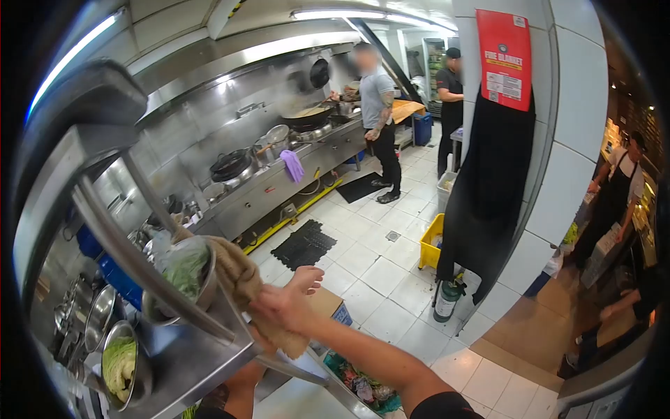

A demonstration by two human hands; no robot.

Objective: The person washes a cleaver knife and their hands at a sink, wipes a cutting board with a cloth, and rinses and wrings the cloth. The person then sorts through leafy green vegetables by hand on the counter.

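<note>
A brown towel (237, 269) hangs over the corner of the metal shelf. My right hand (279, 307) reaches across from the lower right, its fingers closed on the towel's lower part. Just beyond it shows my left hand (305, 279), fingers loosely bent and seemingly holding nothing; the towel and my right hand hide its wrist. Beside the towel, a metal bowl (207, 286) holds leafy greens in clear plastic (180, 269). Another metal bowl (143, 387) with shredded cabbage (120, 366) stands at the shelf's left.
A cardboard box (324, 306) and a bin of scraps (356, 384) are below my arms. Across the tiled floor, a person (377, 105) stands at the wok range (258, 188). A yellow bucket (433, 241) and fire extinguisher (447, 300) stand right, near a tiled pillar (569, 188).
</note>
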